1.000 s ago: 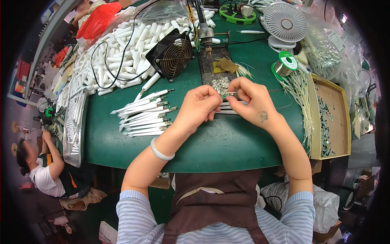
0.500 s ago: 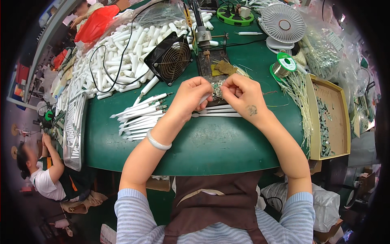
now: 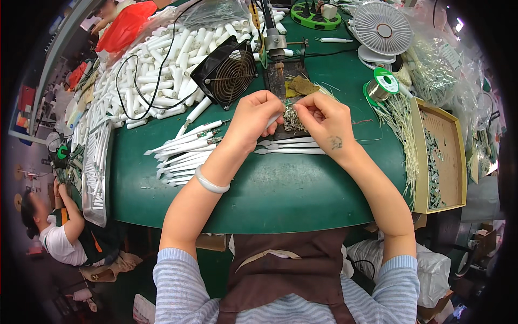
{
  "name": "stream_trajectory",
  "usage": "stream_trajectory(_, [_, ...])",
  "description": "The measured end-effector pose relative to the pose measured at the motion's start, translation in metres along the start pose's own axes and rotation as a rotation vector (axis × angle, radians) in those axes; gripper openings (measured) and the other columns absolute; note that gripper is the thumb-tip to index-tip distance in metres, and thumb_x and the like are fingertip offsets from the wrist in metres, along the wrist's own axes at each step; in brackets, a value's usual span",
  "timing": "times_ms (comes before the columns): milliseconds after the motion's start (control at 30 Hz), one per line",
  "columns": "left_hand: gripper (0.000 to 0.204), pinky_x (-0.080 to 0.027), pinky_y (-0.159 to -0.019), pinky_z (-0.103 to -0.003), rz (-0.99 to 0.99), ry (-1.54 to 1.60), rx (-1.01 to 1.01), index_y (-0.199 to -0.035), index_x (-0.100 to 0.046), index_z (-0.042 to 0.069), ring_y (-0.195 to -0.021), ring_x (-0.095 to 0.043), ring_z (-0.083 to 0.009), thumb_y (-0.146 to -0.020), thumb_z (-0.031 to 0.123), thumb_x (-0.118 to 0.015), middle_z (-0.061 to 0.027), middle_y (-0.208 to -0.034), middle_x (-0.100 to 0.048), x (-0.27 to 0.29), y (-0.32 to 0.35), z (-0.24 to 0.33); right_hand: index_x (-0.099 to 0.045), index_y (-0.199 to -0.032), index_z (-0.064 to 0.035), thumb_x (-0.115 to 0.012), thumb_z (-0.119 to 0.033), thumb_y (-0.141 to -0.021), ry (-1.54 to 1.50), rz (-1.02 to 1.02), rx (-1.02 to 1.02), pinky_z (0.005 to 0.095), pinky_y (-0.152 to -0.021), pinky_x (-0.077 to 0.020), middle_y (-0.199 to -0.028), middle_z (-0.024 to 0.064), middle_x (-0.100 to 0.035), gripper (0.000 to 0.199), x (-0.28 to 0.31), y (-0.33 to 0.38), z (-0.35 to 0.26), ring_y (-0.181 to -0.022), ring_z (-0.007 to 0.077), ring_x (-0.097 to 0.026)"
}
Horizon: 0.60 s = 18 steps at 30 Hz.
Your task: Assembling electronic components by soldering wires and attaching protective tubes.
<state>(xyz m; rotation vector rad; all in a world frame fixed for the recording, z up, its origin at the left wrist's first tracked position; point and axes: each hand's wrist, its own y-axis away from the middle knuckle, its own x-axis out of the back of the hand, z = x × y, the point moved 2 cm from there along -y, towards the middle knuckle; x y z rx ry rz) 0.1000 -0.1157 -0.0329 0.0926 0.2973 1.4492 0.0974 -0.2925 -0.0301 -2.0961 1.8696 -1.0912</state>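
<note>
My left hand (image 3: 258,120) is closed around a white plastic tube (image 3: 273,120), most of it hidden by the fingers. Close by on the right, my right hand (image 3: 326,123) pinches at thumb and forefinger; whatever is between them is too small to name. Both hands meet over a dark metal plate (image 3: 276,86) littered with greyish crumbs (image 3: 293,120), below an upright soldering iron (image 3: 278,56) clamped in a stand. White tubes with pointed tips (image 3: 186,156) lie in a row left of my left forearm, and several similar tubes (image 3: 291,150) rest under my hands.
A black fan (image 3: 225,74) stands before a heap of white tubes (image 3: 162,75). Brown sponge pieces (image 3: 302,86) lie beyond my hands. To the right are a solder spool (image 3: 382,86), thin wires (image 3: 402,146), a white fan (image 3: 382,29) and a box of small circuit boards (image 3: 445,156).
Both hands stay together, with the right hand shifted slightly right. A small greenish end now shows between the fingertips. The whole view has moved a little.
</note>
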Motion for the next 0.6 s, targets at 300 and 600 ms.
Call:
stream_trajectory(300, [0.006, -0.033, -0.04, -0.022, 0.018, -0.034, -0.04, -0.079, -0.061, 0.006, -0.047, -0.05, -0.0078, -0.083, 0.01, -0.062, -0.0038, -0.066, -0.062, -0.0019, 0.0021, 0.0016, -0.067, -0.087, 0.0013, -0.072, -0.004, -0.085, -0.008, 0.014, 0.005, 0.0204, -0.051, -0.0385, -0.073, 0.0013, -0.063, 0.007, -0.0006, 0.0008, -0.0009, -0.059, 0.0035, -0.049])
stream_trajectory(600, [0.01, -0.032, -0.04, -0.021, -0.019, -0.035, 0.007, -0.077, -0.061, 0.006, -0.046, -0.05, -0.0074, -0.083, 0.013, -0.064, -0.0029, -0.065, -0.062, -0.0008, 0.0044, -0.0055, -0.066, -0.095, 0.0003, -0.069, -0.004, -0.086, -0.105, -0.073, -0.169, 0.0177, -0.05, -0.0311, -0.071, -0.0055, -0.056, 0.01, -0.0001, 0.0009, 0.0051, -0.058, -0.0012, -0.04])
